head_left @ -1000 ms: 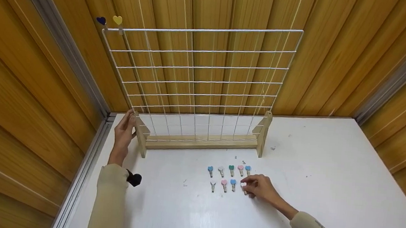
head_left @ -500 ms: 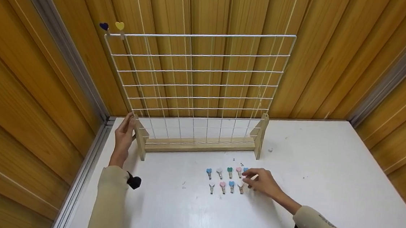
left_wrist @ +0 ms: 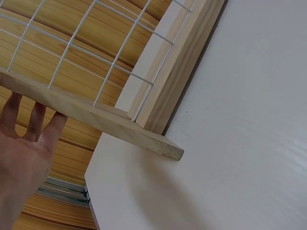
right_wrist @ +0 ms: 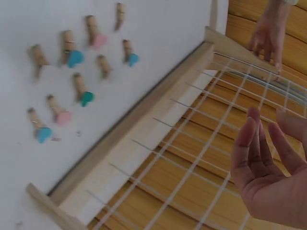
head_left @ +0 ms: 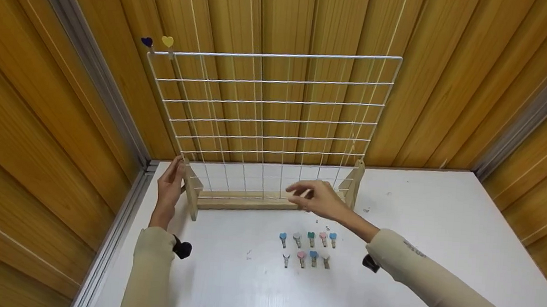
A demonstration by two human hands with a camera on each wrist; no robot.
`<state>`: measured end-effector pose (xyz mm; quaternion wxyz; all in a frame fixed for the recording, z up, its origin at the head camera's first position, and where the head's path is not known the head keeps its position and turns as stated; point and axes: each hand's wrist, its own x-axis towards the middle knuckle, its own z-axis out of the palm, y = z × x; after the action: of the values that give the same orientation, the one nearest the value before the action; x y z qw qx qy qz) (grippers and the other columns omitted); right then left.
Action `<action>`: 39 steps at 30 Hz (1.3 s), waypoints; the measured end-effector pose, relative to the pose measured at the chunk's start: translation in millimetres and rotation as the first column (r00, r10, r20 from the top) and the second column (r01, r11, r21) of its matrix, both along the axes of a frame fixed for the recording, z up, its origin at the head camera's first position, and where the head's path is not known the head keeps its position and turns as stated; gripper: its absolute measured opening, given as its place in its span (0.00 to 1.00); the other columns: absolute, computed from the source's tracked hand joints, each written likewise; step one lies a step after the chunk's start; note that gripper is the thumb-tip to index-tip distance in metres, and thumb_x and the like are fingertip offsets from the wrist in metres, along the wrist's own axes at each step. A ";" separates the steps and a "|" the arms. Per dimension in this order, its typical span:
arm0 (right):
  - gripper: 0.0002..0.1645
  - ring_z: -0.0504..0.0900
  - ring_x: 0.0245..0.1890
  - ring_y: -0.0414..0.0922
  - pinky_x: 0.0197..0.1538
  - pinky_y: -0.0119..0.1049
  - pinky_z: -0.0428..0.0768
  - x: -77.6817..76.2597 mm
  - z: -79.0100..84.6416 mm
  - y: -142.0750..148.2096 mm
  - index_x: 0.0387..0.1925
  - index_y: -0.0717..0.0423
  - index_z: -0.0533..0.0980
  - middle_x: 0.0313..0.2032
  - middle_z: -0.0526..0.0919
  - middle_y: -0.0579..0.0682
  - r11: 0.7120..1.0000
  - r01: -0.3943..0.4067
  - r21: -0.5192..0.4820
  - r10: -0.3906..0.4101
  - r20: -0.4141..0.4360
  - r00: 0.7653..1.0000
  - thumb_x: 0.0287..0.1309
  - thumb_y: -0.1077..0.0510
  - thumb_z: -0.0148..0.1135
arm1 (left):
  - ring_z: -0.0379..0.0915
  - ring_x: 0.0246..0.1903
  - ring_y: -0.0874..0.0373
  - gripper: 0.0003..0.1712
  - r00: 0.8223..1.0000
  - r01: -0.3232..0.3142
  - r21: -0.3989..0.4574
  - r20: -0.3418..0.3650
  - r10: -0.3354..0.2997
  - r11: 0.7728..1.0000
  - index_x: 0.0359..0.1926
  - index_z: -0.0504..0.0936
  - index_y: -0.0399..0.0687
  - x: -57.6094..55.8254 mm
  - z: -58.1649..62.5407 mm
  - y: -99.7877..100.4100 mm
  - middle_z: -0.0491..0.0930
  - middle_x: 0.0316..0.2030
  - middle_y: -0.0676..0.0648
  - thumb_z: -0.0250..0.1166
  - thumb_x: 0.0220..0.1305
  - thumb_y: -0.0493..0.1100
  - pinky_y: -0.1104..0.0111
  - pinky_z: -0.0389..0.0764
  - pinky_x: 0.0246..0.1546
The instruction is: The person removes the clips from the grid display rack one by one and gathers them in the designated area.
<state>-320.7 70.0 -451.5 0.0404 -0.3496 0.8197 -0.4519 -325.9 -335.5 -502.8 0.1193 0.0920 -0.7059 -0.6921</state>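
Note:
Along the outer side of the rack's left wooden post (left_wrist: 105, 120), my left hand (head_left: 169, 189) rests with its fingers against the wood; the tips are partly hidden in the left wrist view. My right hand (head_left: 318, 198) is raised in front of the rack's base, fingers loosely bent, thumb apart and nothing between them. The white wire grid rack (head_left: 272, 99) stands upright on a wooden base. A dark blue heart clip (head_left: 147, 41) and a yellow heart clip (head_left: 167, 41) sit on its top bar at the left. Small wooden clips with hearts, including a green one (head_left: 311, 235), lie in two rows before it.
The rack stands on a white table (head_left: 229, 286), near the wood-panelled back wall (head_left: 435, 88). A metal rail (head_left: 116, 224) runs along the table's left edge. The right wooden post (head_left: 356, 184) is close behind my right forearm.
My right hand has left the white heart clip at the right of the front row and moved up and left toward the rack. That clip still lies there. My left hand stays at the post.

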 end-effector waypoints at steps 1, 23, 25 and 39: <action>0.16 0.89 0.33 0.58 0.32 0.34 0.88 -1.4 11.3 -7.2 0.53 0.63 0.83 0.41 0.88 0.62 1.000 -0.002 -0.013 0.002 0.000 1.000 0.70 0.58 0.64 | 0.48 0.80 0.47 0.33 1.000 0.004 -0.001 -0.002 -0.004 1.000 0.81 0.56 0.57 0.1 -0.1 0.9 0.51 0.81 0.47 0.50 0.81 0.54 0.44 0.60 0.77; 0.18 0.89 0.39 0.48 0.38 0.32 0.89 -13.8 207.8 -126.0 0.55 0.58 0.83 0.48 0.89 0.56 0.979 0.040 -0.201 -0.063 -0.108 0.992 0.66 0.58 0.69 | 0.46 0.81 0.47 0.34 0.999 0.001 0.014 0.038 -0.001 1.000 0.81 0.54 0.60 0.8 1.5 -1.5 0.49 0.82 0.49 0.50 0.80 0.55 0.45 0.59 0.78; 0.18 0.90 0.41 0.48 0.41 0.30 0.88 -13.3 215.0 -134.5 0.56 0.58 0.82 0.49 0.88 0.56 0.973 0.024 -0.228 -0.054 -0.126 0.991 0.66 0.58 0.68 | 0.46 0.81 0.47 0.34 1.000 -0.004 0.004 0.031 0.004 1.000 0.81 0.54 0.59 3.7 0.9 -3.8 0.49 0.82 0.48 0.49 0.80 0.55 0.44 0.58 0.78; 0.19 0.85 0.43 0.46 0.45 0.29 0.85 -13.0 220.2 -163.7 0.56 0.56 0.81 0.59 0.78 0.52 0.920 0.171 -0.352 -0.210 -0.075 0.975 0.65 0.59 0.68 | 0.46 0.80 0.44 0.33 0.999 0.044 -0.009 0.026 -0.044 0.999 0.81 0.55 0.58 15.0 -16.1 13.9 0.51 0.81 0.45 0.49 0.81 0.55 0.41 0.59 0.76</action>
<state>-333.7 -93.7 -231.3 -0.1112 -0.2946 0.7593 -0.5695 -311.0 -321.6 -518.9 0.0956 0.0848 -0.7125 -0.6899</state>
